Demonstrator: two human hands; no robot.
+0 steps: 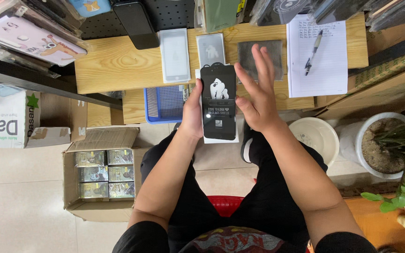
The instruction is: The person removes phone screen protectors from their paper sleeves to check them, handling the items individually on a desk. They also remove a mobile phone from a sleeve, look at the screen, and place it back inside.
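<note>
Head view shows the left hand (193, 115) clamped along the left edge of a black screen-protector packet (218, 100), thumb and fingers pinching it upright over the lap, just in front of the wooden table (118, 65). Beside the packet's right edge the right hand (257, 91) hangs flat, fingers straight and slightly spread, holding nothing, its thumb close to the packet's side. A white backing sheet (221, 139) shows under the packet's lower end. The grip is one-sided, so a brush from that flat palm could tip the packet out of the pinch and drop it toward the tiled floor between the knees; I judge that the likeliest slip. Behind the packet, on the table, lie a white-framed glass (175, 55), a small clear sleeve (210, 48) and a dark grey cloth (260, 58), all near its top edge, so room forward is tight. Left of the packet a blue mesh basket (165, 103) sits close; right of it a notepad with a pen (313, 52) lies well apart. Most free room is below the packet, over the lap.
</note>
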